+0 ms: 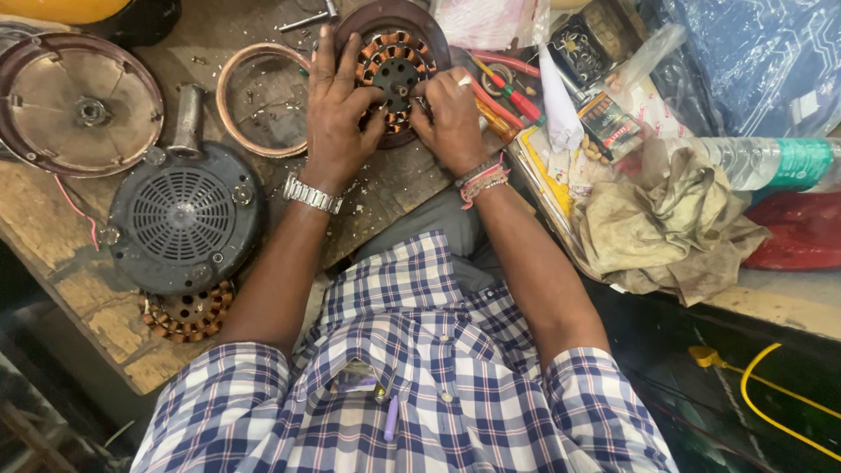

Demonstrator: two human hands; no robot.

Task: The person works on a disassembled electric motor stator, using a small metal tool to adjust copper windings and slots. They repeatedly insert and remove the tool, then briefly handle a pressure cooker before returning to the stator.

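Both hands work on a fan motor stator, copper windings ringed round a dark core, seated in a brown round housing at the far edge of the wooden workbench. Left hand lies over the stator's left side, fingers spread and pressing down on the windings, gripping the rim loosely rather than clenched; steel watch at the wrist. Right hand is curled at the stator's right edge, fingertips pinched on the windings; what, if anything, they pinch is too small to tell. Judged from the layout, the unit is well dismantled: brown cover plate off to the left, dark vented cover beside it, a second wound stator near the bench edge, a loose ring just left of the hands. Stator is still seated in its housing. Red-handled screwdrivers lie just right, a soiled rag further off.
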